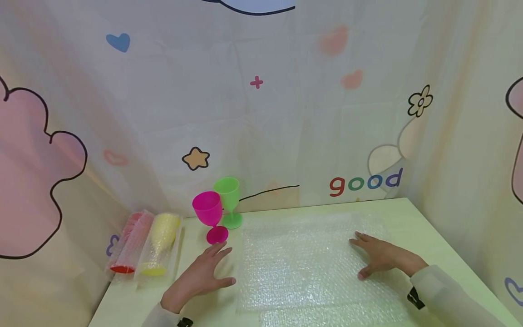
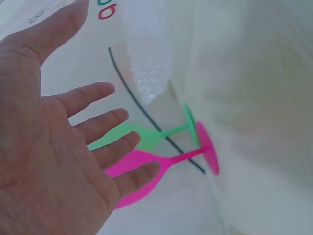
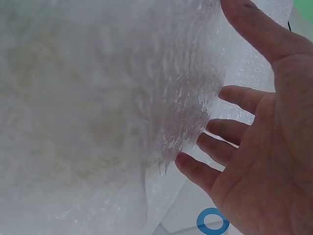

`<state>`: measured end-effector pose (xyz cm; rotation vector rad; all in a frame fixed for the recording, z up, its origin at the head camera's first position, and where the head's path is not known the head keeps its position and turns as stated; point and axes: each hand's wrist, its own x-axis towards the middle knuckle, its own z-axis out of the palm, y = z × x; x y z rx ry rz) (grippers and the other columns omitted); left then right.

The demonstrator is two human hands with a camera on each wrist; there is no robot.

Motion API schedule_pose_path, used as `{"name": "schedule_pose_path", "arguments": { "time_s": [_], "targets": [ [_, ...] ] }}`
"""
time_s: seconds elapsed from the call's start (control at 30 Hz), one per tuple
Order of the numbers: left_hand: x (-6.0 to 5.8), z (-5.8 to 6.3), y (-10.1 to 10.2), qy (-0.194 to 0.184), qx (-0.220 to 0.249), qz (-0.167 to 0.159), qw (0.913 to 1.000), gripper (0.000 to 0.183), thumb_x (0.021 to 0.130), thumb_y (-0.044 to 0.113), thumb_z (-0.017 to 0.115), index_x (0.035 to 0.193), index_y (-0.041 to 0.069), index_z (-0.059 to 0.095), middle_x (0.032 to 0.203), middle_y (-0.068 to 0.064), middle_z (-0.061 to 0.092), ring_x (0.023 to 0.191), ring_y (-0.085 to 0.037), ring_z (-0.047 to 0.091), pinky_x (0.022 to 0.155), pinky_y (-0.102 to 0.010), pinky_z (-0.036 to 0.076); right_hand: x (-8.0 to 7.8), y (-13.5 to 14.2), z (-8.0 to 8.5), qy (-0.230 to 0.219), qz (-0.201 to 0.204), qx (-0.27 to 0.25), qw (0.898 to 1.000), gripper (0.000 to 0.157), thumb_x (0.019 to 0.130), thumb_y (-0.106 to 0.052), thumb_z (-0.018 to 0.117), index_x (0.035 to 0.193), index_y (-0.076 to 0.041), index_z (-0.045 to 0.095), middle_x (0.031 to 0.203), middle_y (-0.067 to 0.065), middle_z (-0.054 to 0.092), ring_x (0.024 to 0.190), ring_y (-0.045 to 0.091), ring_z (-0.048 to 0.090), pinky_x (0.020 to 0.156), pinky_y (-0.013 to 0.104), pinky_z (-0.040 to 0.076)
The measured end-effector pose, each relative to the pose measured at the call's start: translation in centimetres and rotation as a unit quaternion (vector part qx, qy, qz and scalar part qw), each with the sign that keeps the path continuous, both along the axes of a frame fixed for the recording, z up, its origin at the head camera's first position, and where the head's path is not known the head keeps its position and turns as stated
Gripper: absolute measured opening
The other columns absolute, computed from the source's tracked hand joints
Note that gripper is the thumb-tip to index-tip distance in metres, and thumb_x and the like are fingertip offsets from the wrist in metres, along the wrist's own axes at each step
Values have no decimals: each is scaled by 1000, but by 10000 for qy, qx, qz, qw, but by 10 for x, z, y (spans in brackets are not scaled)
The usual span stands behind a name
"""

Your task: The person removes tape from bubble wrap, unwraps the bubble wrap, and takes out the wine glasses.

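My left hand (image 1: 199,275) is held with fingers spread, just in front of the foot of a magenta plastic goblet (image 1: 207,209). Whether its fingertips touch that foot is unclear. Behind the magenta goblet stands a green goblet (image 1: 227,194); both are upright. In the left wrist view, the palm (image 2: 54,161) holds nothing, and its fingers overlap the two goblets' bowls. Over the right part of a bubble wrap sheet (image 1: 302,263) is my right hand (image 1: 382,254), its fingers extended. In the right wrist view its fingertips meet the edge of the wrap (image 3: 161,98).
At the table's left edge lie a bubble-wrapped yellow goblet (image 1: 163,234) and a bubble-wrapped red item (image 1: 134,236). Another bubble wrap layer (image 1: 327,315) shows at the front. A printed curtain (image 1: 286,127) closes off the back and sides of the pale table (image 1: 425,245).
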<state>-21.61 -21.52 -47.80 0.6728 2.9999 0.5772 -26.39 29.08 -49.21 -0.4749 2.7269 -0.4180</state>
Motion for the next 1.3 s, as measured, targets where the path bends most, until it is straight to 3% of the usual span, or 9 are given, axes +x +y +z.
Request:
{"name": "schedule_pose_path", "arguments": {
  "time_s": [0.17,0.3,0.5,0.7,0.87,1.0,1.17,1.3],
  "targets": [
    [11,12,-13,260,41,461,9986,75,76,52,69,138,17,46,149,-3,37,136,-27,37,103,-48,41,0,0,0,-6,-41,-20,10000,107,58,-59,76,144,-11,34,154,21,20,138,47,21,105,67,23],
    [12,18,-29,535,26,996,9936,68,80,49,67,135,16,48,143,-7,45,131,-29,43,98,-50,44,0,0,-2,-28,-50,-31,10000,107,58,-58,76,144,-11,34,154,21,19,139,47,21,106,66,23],
    [4,21,-61,1142,24,1736,9782,69,81,43,66,135,6,45,140,-18,45,128,-39,41,97,-59,40,1,0,-4,-31,-15,-36,10000,107,58,-57,77,144,-11,34,154,22,20,138,47,20,106,66,23],
    [-5,18,-91,1372,-28,2291,9637,80,82,42,66,139,-3,32,141,-27,34,129,-45,32,100,-62,33,0,0,-4,62,80,-3,9999,106,59,-58,76,143,-10,35,153,23,20,138,48,21,106,66,23],
    [-14,8,-104,1036,-176,2556,9611,95,79,52,65,142,-6,24,143,-34,26,129,-51,27,105,-62,27,0,1,-3,98,84,-7,9999,106,59,-59,75,143,-10,35,153,22,20,138,47,21,106,66,23],
    [-21,2,-104,762,-333,2775,9571,102,76,59,64,143,-4,20,144,-35,22,126,-56,26,97,-68,31,0,3,-3,120,100,-6,9999,106,59,-60,75,144,-10,34,153,22,20,139,47,21,106,65,24],
    [-25,-1,-102,790,-337,3019,9495,88,79,46,66,141,-3,25,142,-35,26,121,-57,31,87,-71,35,0,3,-4,87,64,-6,9999,106,60,-59,75,144,-11,33,154,22,20,139,46,20,106,65,24],
    [-23,2,-103,721,-235,3037,9497,73,85,32,61,139,-5,28,139,-35,30,117,-57,35,87,-71,34,1,2,-3,31,31,-45,10000,106,59,-59,75,145,-11,33,154,21,19,139,46,20,106,66,23]
  ]
}}
